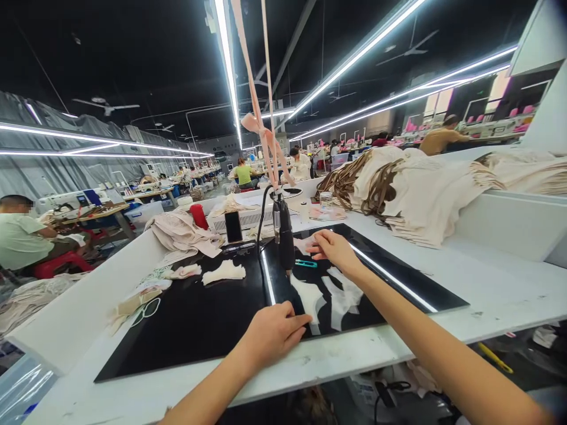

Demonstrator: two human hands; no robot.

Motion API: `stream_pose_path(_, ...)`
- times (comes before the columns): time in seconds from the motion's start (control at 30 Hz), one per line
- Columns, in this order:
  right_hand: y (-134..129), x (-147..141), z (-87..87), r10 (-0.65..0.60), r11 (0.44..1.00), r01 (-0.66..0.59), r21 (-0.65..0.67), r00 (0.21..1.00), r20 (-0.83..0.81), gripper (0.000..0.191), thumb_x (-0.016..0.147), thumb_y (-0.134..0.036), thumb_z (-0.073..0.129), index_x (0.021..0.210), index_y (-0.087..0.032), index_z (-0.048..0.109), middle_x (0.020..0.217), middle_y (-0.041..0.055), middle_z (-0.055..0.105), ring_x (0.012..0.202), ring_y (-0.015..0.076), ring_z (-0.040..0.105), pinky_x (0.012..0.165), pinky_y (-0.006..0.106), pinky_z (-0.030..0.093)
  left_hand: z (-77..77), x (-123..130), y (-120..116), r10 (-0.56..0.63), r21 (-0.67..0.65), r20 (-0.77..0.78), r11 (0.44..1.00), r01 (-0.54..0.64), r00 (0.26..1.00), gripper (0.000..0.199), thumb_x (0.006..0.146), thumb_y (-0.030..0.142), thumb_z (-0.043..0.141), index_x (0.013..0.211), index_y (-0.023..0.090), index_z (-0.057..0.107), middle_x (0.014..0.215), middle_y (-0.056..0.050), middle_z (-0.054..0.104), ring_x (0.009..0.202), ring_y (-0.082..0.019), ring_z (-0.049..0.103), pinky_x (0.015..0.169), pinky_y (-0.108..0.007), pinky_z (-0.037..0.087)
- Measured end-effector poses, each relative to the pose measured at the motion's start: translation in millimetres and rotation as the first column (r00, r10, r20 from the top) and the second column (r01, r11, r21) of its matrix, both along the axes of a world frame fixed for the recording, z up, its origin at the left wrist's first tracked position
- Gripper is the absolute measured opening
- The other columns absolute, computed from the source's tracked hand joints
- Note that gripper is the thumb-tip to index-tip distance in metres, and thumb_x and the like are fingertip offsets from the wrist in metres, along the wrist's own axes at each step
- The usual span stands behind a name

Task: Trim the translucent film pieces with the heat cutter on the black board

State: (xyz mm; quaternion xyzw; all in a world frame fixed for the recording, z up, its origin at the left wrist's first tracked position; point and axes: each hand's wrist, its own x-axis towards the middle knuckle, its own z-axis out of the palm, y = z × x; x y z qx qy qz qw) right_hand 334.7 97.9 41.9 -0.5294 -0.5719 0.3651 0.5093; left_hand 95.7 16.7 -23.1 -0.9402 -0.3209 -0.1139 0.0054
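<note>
My left hand (278,332) rests at the front edge of the black board (212,319). Its index finger is stretched out and its tip touches the lower end of a white cut fabric piece (308,295). My right hand (334,251) is farther back, its fingers closed at the edge of a pale pink fabric piece (303,244). Between the hands, a black corded hand tool (283,236) hangs nose down, its tip just above the white piece. A thin, whitish, see-through piece (343,298) lies under my right forearm. Near my right fingers lies a teal cutter (305,263).
Another cream piece (224,271) and a green-rimmed loop (151,308) lie leftward. Behind stand a phone (233,226), a red thread cone (199,216) and a jar (326,199). Fabric stacks (425,189) fill the back right. Pink straps (267,141) suspend the tool. People work beyond.
</note>
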Motion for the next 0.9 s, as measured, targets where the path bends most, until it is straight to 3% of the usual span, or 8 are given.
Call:
stream_pose_path(0.17, -23, 3, 11.9, -0.038, 0.983, 0.038, 0.182, 0.999, -0.004, 0.029, 0.101, -0.040, 0.061, 0.118, -0.016, 0.065, 0.114, 0.0074, 0.070, 0.097, 0.0211, 0.071, 0.083, 0.040, 0.061, -3.0, 2, 3, -0.017, -0.063, 0.077, 0.998, 0.022, 0.997, 0.035, 0.104, 0.030, 0.051, 0.136, 0.032, 0.065, 0.097, -0.003, 0.062, 0.089, -0.019, 0.064, 0.079, -0.028, 0.051)
stream_pose_path(0.27, -54, 9, 16.1, -0.033, 0.961, 0.005, 0.278, 0.995, 0.097, 0.030, 0.102, -0.050, 0.053, 0.098, -0.022, 0.063, 0.098, 0.0047, 0.071, 0.095, 0.0226, 0.073, 0.081, 0.037, 0.062, -3.6, 3, 4, -0.026, -0.141, 0.175, 0.989, 0.052, 0.984, 0.036, 0.103, 0.028, 0.051, 0.135, 0.030, 0.066, 0.098, -0.004, 0.063, 0.092, -0.019, 0.064, 0.083, -0.029, 0.051)
stream_pose_path(0.43, -115, 9, 25.9, 0.037, 0.938, -0.134, 0.321, 0.957, 0.289, 0.038, 0.101, -0.055, 0.048, 0.099, -0.023, 0.069, 0.100, 0.0068, 0.076, 0.093, 0.0230, 0.072, 0.086, 0.036, 0.060, -6.2, 4, 11, 0.085, -0.372, 0.416, 0.925, 0.085, 0.905, 0.034, 0.103, 0.029, 0.046, 0.127, 0.025, 0.070, 0.100, -0.004, 0.069, 0.093, -0.019, 0.064, 0.089, -0.033, 0.050)
stream_pose_path(0.53, -139, -2, 25.7, 0.103, 0.928, -0.234, 0.290, 0.909, 0.403, 0.035, 0.104, -0.048, 0.045, 0.099, -0.025, 0.072, 0.099, 0.0059, 0.076, 0.090, 0.0215, 0.071, 0.085, 0.033, 0.058, -5.9, 1, 17, 0.254, -0.573, 0.529, 0.810, 0.121, 0.810, 0.044, 0.106, 0.042, 0.037, 0.122, 0.016, 0.069, 0.097, -0.007, 0.071, 0.084, -0.018, 0.065, 0.079, -0.032, 0.053)
stream_pose_path(0.63, -149, -17, 15.9, 0.197, 0.910, -0.342, 0.235, 0.854, 0.482, 0.034, 0.106, -0.042, 0.040, 0.103, -0.027, 0.072, 0.103, 0.0068, 0.077, 0.096, 0.0229, 0.072, 0.086, 0.033, 0.057, 0.8, -10, 17, 0.410, -0.742, 0.558, 0.635, 0.212, 0.722, 0.068, 0.102, 0.065, 0.031, 0.121, 0.010, 0.067, 0.102, -0.012, 0.072, 0.081, -0.018, 0.068, 0.071, -0.030, 0.053)
stream_pose_path(0.73, -149, -34, 1.3, 0.292, 0.881, -0.427, 0.205, 0.830, 0.475, 0.033, 0.106, -0.038, 0.039, 0.105, -0.029, 0.071, 0.103, 0.0065, 0.078, 0.096, 0.0228, 0.073, 0.085, 0.032, 0.058, 11.5, -26, 9, 0.518, -0.828, 0.539, 0.468, 0.307, 0.664, 0.086, 0.091, 0.083, 0.036, 0.120, 0.009, 0.069, 0.100, -0.012, 0.072, 0.081, -0.018, 0.068, 0.071, -0.029, 0.051)
stream_pose_path(0.8, -146, -44, -7.9, 0.330, 0.866, -0.457, 0.203, 0.827, 0.455, 0.031, 0.106, -0.036, 0.040, 0.105, -0.030, 0.070, 0.102, 0.0057, 0.079, 0.094, 0.0218, 0.074, 0.083, 0.030, 0.058, 17.6, -37, 2, 0.574, -0.854, 0.517, 0.394, 0.339, 0.635, 0.083, 0.084, 0.085, 0.049, 0.114, 0.011, 0.073, 0.091, -0.009, 0.072, 0.072, -0.015, 0.064, 0.064, -0.025, 0.046)
stream_pose_path(0.9, -140, -56, -18.8, 0.377, 0.863, -0.477, 0.164, 0.826, 0.419, 0.031, 0.106, -0.038, 0.042, 0.104, -0.030, 0.071, 0.102, 0.0056, 0.079, 0.092, 0.0218, 0.074, 0.083, 0.030, 0.059, 22.5, -51, -5, 0.644, -0.877, 0.479, 0.330, 0.349, 0.596, 0.060, 0.074, 0.067, 0.077, 0.104, 0.015, 0.077, 0.079, -0.002, 0.070, 0.059, -0.009, 0.052, 0.053, -0.020, 0.033)
